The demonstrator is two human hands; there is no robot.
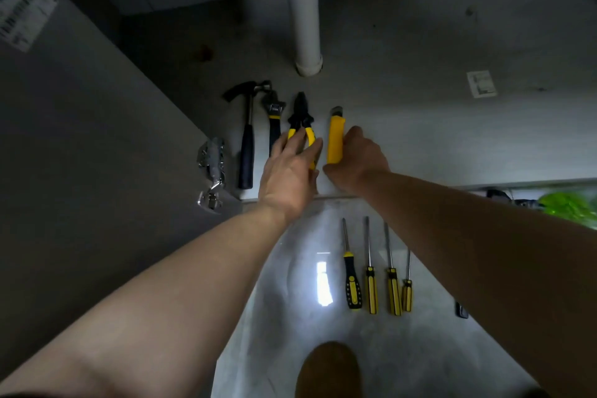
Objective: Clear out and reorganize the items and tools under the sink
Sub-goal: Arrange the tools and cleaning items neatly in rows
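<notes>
On the cabinet floor under the sink lie a hammer (247,139), an adjustable wrench (274,116), yellow-handled pliers (302,119) and a yellow utility knife (335,136), side by side. My left hand (290,168) rests with straight fingers over the pliers' handles. My right hand (355,161) grips the utility knife, fingers curled round its near end. Several yellow-and-black screwdrivers (371,281) lie in a row on the tiled floor in front of the cabinet.
A white drain pipe (303,10) comes down behind the tools. The open cabinet door (80,126) stands at the left with a metal hinge (211,168). A green object (568,207) sits at the right edge. My knee (328,368) shows at the bottom.
</notes>
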